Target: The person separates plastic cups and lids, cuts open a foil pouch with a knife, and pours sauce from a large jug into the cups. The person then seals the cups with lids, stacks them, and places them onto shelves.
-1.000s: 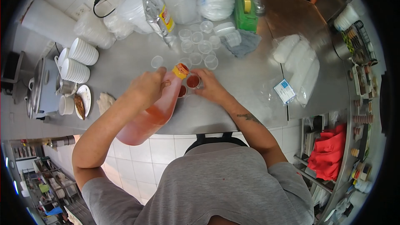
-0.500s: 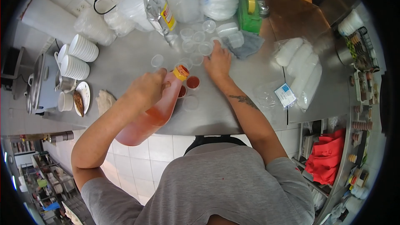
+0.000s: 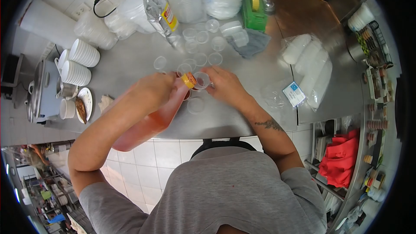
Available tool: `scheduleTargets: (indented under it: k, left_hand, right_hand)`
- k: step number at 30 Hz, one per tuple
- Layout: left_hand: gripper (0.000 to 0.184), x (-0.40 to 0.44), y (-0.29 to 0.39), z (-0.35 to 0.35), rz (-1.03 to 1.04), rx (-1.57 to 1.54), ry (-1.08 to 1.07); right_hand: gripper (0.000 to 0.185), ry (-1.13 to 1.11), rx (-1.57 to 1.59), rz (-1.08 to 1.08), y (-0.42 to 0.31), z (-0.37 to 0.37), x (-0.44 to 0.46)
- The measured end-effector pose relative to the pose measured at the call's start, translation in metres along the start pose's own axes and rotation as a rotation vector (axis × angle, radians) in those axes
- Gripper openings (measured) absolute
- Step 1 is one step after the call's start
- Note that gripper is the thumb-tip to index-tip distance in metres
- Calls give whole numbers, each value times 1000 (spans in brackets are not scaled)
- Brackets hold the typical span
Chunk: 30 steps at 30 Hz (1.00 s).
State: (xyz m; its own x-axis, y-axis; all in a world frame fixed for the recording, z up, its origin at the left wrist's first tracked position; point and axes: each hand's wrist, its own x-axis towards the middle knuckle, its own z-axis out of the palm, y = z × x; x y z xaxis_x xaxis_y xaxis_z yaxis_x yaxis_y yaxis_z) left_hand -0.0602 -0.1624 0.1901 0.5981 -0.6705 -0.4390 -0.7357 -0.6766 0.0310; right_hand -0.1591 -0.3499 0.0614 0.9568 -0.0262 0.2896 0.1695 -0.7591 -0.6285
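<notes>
My left hand [image 3: 156, 90] grips the neck of a large bottle [image 3: 149, 125] of red-orange liquid. The bottle is tilted, its yellow-rimmed mouth up and to the right. My right hand [image 3: 223, 86] pinches a small clear cup [image 3: 201, 80] right beside that mouth. Cups with red sauce sit under and beside it, mostly hidden by the held cup and the bottle. An empty clear cup [image 3: 195, 105] stands nearer the table's front edge. Several more clear cups [image 3: 215, 58] are spread behind my hands.
On the steel table [image 3: 260, 108] are a silver pouch [image 3: 158, 11], a green tape dispenser [image 3: 255, 13], a grey cloth [image 3: 253, 45] and bagged white cups [image 3: 310, 69]. Stacked white bowls [image 3: 76, 73] and a plate [image 3: 88, 99] stand at the left.
My right hand reached back to the clear cups, took hold of one and brought it to the bottle's mouth. My left hand still holds the tilted bottle, now slightly lower.
</notes>
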Motion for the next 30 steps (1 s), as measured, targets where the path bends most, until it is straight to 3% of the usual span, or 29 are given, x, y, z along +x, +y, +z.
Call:
scheduleTargets:
  k: [6,11,16,24,30]
  left_hand:
    - [28,-5,15,-13,-15,142,-199]
    - [25,-20,17,-7,-17,94,-186]
    - [23,-36,9,18,97,98,48]
    - [21,-54,35,-25,46,64,-69]
    - [21,-19,10,11,9,108,-156]
  right_hand:
    - [46,-98,116,42,-9,2,-8]
    - [47,-180,212,107,-17,1,-8]
    - [47,-217,229,125,-22,1,-9]
    - [46,-207,274,118,-24,11,-14]
    - [46,-179,294,102,-24,17,-16]
